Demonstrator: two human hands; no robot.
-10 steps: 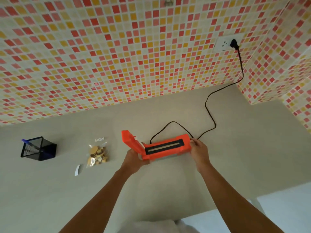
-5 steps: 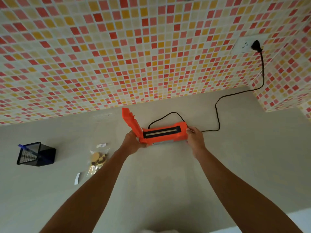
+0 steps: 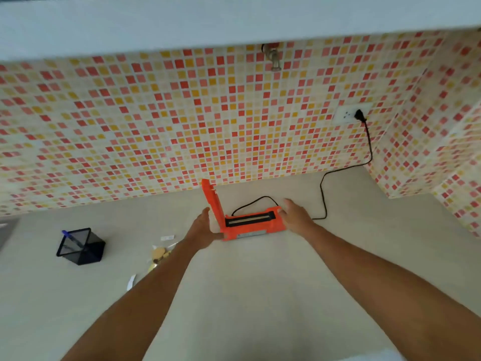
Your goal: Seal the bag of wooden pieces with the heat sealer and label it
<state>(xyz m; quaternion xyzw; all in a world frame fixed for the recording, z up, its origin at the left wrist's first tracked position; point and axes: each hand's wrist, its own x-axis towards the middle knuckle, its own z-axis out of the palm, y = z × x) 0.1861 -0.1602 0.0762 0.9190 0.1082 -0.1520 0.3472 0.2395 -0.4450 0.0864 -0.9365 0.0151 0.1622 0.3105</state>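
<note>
The orange heat sealer (image 3: pixel 251 225) sits on the beige counter near the tiled wall, its lid (image 3: pixel 210 201) standing upright at the left end and the black sealing strip exposed. My left hand (image 3: pixel 201 229) touches the sealer's left end with relaxed fingers. At the right end rests my right hand (image 3: pixel 294 216), fingers straight. The clear bag of wooden pieces (image 3: pixel 159 254) lies to the left, partly hidden behind my left forearm. A small white label (image 3: pixel 167 237) lies just beyond the bag.
A black mesh pen holder (image 3: pixel 80 246) with a blue pen stands at the left. A white paper strip (image 3: pixel 131 282) lies near the bag. The sealer's black cord (image 3: pixel 322 194) runs to a wall socket (image 3: pixel 351 114). A tap (image 3: pixel 273 57) sticks out above.
The sealer has gone farther back toward the wall with both hands at its ends. The fingers of both hands have loosened from gripping to straight. The view has tilted upward.
</note>
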